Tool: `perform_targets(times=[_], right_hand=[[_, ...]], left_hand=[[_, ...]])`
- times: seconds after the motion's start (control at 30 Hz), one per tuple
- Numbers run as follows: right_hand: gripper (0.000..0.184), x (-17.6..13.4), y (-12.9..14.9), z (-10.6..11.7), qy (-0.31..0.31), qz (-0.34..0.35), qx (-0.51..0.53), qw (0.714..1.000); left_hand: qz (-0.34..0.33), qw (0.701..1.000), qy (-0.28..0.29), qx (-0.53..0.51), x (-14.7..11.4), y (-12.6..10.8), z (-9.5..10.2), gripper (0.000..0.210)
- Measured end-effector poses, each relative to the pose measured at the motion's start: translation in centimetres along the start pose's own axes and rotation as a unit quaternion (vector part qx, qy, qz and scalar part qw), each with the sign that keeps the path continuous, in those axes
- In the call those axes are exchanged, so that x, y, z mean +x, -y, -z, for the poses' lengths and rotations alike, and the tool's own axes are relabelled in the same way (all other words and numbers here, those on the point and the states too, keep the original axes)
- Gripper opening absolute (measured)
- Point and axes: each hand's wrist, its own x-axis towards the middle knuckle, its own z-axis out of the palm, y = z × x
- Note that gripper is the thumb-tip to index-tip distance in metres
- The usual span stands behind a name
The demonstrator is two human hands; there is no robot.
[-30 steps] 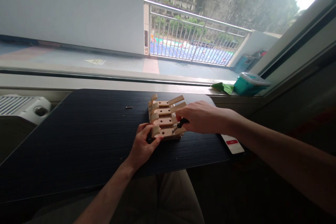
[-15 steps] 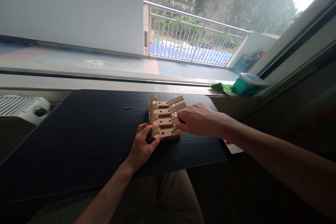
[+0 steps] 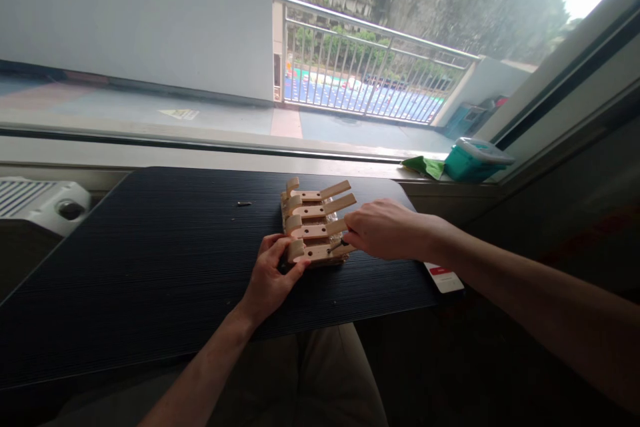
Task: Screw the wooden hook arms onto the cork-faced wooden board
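Note:
A wooden hook rack (image 3: pixel 313 231) lies on the dark table, with several pale curved hooks set in a row on a rough-edged base. Dark holes or screw heads show along the hooks. Thumb and fingers of my left hand (image 3: pixel 273 270) grip the nearest hook's rounded left end. My right hand (image 3: pixel 383 230) is closed around a screwdriver (image 3: pixel 338 245), over the rack's right side. The screwdriver's thin shaft slants down to a fastening in the nearest hook; most of its handle is hidden in my fist. Left of the rack lies a loose screw (image 3: pixel 244 203).
The dark table (image 3: pixel 150 260) stands against a window sill. A phone (image 3: pixel 444 278) lies at its right edge, below my right forearm. On the sill are a teal box with a clear lid (image 3: pixel 477 159) and a green cloth (image 3: pixel 424 165). A white appliance (image 3: pixel 45 203) stands at the left.
My right hand has shifted slightly to the right and turned, showing more of the screwdriver's shaft. The phone is less covered. My left hand keeps its hold on the rack.

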Motion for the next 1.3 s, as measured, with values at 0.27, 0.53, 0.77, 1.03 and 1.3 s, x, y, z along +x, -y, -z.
perform_targets(times=[0.27,0.53,0.77,1.03,1.3], right_hand=[[0.030,-0.7,0.0,0.0,-0.017,-0.001,0.033,0.999],[0.016,0.0,0.0,0.5,-0.035,0.030,0.022,0.999],[0.034,0.2,0.3,-0.1,-0.030,-0.003,0.027,0.999],[0.023,-0.2,1.3,1.2,-0.044,0.022,0.004,0.999],[0.020,0.2,0.7,0.8,-0.041,0.026,-0.005,0.999]], left_hand=[[-0.001,1.000,0.000,-0.001,-0.1,-0.1,0.0,0.020],[-0.001,1.000,0.001,-0.009,0.0,0.0,0.0,0.020],[-0.007,1.000,-0.002,0.001,-0.1,0.2,0.0,0.020],[0.002,1.000,-0.003,0.002,-0.1,-0.2,0.0,0.020],[-0.001,1.000,-0.005,-0.001,-0.1,0.2,0.0,0.020]])
